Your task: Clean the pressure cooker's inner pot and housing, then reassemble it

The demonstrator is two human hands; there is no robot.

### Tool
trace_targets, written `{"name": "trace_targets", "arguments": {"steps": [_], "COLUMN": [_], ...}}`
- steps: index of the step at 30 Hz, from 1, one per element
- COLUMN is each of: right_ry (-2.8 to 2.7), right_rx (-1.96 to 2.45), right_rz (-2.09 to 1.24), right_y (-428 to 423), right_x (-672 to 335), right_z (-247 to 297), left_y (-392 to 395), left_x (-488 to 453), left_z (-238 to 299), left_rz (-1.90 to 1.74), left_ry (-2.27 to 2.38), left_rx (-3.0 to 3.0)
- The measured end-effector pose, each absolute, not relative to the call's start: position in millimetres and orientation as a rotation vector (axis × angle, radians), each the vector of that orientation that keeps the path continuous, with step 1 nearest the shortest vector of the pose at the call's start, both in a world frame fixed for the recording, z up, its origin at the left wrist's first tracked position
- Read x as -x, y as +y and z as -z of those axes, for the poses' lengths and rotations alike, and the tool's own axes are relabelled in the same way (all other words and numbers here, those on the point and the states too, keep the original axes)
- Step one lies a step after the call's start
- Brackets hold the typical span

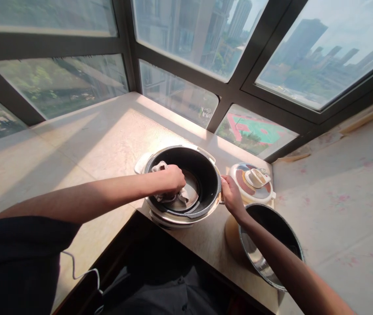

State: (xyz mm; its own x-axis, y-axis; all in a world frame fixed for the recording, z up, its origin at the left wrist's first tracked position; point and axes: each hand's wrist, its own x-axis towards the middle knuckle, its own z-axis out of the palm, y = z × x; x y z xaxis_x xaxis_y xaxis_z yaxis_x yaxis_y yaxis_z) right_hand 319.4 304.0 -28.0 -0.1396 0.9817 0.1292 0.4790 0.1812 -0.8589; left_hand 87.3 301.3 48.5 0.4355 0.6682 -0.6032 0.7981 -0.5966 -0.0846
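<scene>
An electric pressure cooker body [165, 218] with a black inner wall stands on the stone ledge, its top uncovered. My left hand [172, 178] reaches down inside it, closed around a crumpled pale cloth [159, 166]. Part of the cloth hangs below my fingers near the metal bottom. On the cooker's right side, my right hand [230, 190] is closed on the side handle [221, 197], which my fingers mostly cover. Under my right forearm sits the removed inner pot [272, 218], dark inside.
The cooker's lid [252, 181] lies behind the inner pot, against the patterned wall [344, 210]. Framed windows [180, 100] border the ledge [91, 140] at the back. A white cord [86, 274] hangs by the ledge's front edge at lower left.
</scene>
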Motion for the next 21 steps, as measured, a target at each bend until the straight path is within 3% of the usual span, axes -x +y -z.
{"name": "trace_targets", "arguments": {"steps": [7, 16, 21], "right_ry": [-1.659, -1.649, -1.673], "right_rx": [1.385, 1.385, 1.406], "right_rz": [-0.849, -0.870, -0.880], "right_y": [299, 298, 299], "right_x": [-314, -313, -317], "right_z": [27, 26, 28], "left_y": [304, 330, 340], "left_x": [-127, -125, -99], "left_z": [-39, -28, -26], "left_rz": [0.609, 0.153, 0.201], "left_ry": [0.978, 1.376, 1.529], "left_rx": [-2.433, -2.524, -2.635]}}
